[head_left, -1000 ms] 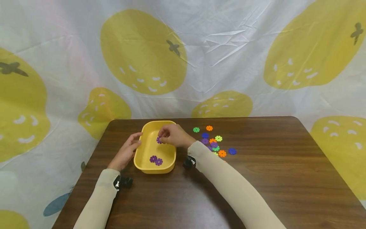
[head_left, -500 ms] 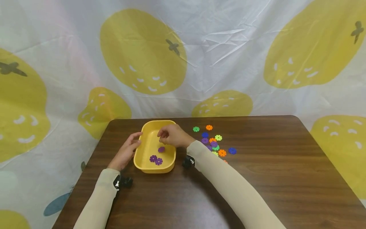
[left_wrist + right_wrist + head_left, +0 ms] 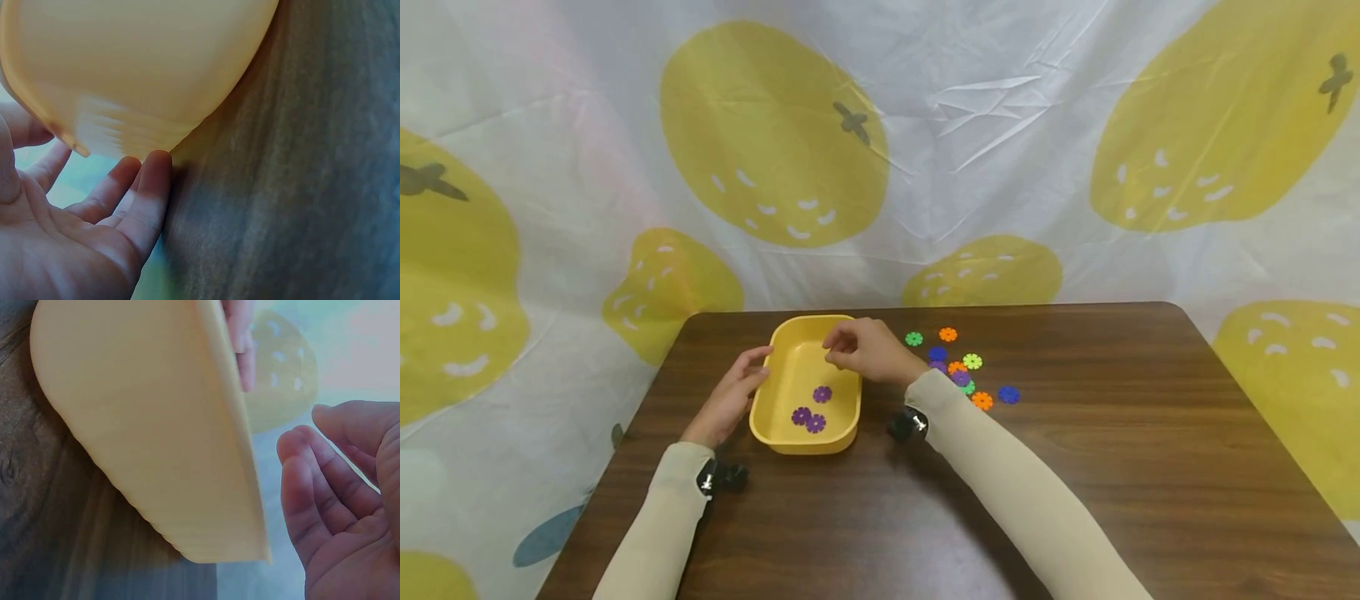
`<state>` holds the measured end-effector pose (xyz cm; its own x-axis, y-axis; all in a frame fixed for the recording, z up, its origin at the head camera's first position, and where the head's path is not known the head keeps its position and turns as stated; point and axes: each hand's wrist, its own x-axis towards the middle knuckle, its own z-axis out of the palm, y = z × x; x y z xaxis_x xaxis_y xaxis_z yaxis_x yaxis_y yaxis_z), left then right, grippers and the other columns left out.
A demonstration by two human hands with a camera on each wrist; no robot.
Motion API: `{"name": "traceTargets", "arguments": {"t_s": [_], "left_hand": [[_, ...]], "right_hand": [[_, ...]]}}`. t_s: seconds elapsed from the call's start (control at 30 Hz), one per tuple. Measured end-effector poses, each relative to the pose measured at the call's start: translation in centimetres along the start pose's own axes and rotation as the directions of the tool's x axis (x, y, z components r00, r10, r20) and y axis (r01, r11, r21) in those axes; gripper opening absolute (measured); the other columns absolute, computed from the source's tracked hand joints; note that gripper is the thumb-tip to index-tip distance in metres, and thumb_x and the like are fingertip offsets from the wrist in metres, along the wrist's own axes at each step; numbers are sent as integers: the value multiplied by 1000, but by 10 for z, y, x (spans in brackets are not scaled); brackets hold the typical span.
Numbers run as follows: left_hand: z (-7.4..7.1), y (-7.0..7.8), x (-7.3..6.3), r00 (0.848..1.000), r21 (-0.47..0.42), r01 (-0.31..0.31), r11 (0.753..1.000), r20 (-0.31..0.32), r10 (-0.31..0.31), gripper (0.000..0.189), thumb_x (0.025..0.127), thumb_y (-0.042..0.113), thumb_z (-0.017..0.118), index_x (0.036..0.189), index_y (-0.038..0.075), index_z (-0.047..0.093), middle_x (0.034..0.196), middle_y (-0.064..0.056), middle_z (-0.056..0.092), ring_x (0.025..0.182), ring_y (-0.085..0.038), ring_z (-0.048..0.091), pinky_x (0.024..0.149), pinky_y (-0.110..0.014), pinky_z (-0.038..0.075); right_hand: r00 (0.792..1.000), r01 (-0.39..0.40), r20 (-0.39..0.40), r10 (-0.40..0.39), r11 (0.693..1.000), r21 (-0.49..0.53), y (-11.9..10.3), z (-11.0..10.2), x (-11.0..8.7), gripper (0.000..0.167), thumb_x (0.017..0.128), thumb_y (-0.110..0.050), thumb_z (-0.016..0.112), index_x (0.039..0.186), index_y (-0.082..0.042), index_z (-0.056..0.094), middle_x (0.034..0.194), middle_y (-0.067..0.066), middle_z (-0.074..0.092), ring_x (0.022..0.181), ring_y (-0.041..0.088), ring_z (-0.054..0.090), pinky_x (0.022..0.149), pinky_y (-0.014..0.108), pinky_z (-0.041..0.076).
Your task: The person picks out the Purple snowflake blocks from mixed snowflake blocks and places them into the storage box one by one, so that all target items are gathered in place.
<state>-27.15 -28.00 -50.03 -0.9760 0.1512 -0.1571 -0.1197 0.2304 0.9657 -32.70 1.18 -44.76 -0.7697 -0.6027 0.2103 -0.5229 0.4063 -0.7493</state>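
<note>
A yellow plastic tub [image 3: 805, 448] stands on the table, with several purple notched discs [image 3: 822, 394] lying flat on its floor. My left hand [image 3: 730, 400] rests against the tub's left side. In the left wrist view its fingertips [image 3: 157, 164] touch the outer wall, lightly bent. Over the right rim hovers my right hand [image 3: 871, 350], loosely curled. Nothing shows between its thumb and fingers in the right wrist view, where the thumb tip [image 3: 322, 414] is close to the index finger. Right of the tub lie scattered notched discs in orange [image 3: 982, 401], blue [image 3: 1009, 395], green, yellow and purple.
The brown wooden table [image 3: 1120, 450] reaches to a hanging cloth [image 3: 985, 158] printed with yellow fruit at its far edge. My right sleeve [image 3: 1015, 483] covers part of the table near the discs. Each wrist carries a small black camera.
My right hand has released a purple disc, which dropped into the tub near the other purple ones. It has then moved right toward the rim. The left hand stays put.
</note>
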Motion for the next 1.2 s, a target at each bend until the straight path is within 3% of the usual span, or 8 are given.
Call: {"name": "traceTargets", "arguments": {"t_s": [0.2,0.43,0.73,1.1,1.2], "left_hand": [[-1,-1,0,1000,-2,6,1000,0,-6,51,115,28,42,164,20,30,154,-26,44,132,-38,56,94,-40,59],[1,-1,0,1000,0,19,1000,-7,-19,51,115,28,41,164,20,31,153,-26,45,133,-39,55,96,-40,58],[1,-1,-1,1000,4,10,1000,-5,-10,51,115,28,40,165,20,30,154,-26,44,136,-42,53,100,-43,57],[1,-1,0,1000,-19,-8,1000,0,8,51,116,27,40,165,17,29,153,-28,44,131,-38,57,95,-40,58],[2,-1,0,1000,-27,-13,1000,4,13,52,116,27,40,165,17,28,154,-29,43,133,-40,55,97,-41,58]], "right_hand": [[998,26,-51,-24,999,28,-5,-13,-12,19,97,-19,78,111,-6,75,93,3,76,79,12,71,72,26,59],[994,5,-107,2,998,69,-1,-31,-32,19,97,-21,78,110,-7,76,96,1,75,87,14,70,78,29,59],[983,-28,-179,45,995,96,16,-59,-59,21,98,-25,77,111,-9,76,98,0,76,84,17,70,74,34,59],[969,-93,-220,109,992,80,41,-81,-89,19,100,-29,76,111,-14,76,102,2,78,92,18,71,84,39,58],[964,-124,-230,136,990,63,49,-86,-98,16,100,-27,76,110,-15,76,101,2,78,90,20,70,81,40,58]]}}
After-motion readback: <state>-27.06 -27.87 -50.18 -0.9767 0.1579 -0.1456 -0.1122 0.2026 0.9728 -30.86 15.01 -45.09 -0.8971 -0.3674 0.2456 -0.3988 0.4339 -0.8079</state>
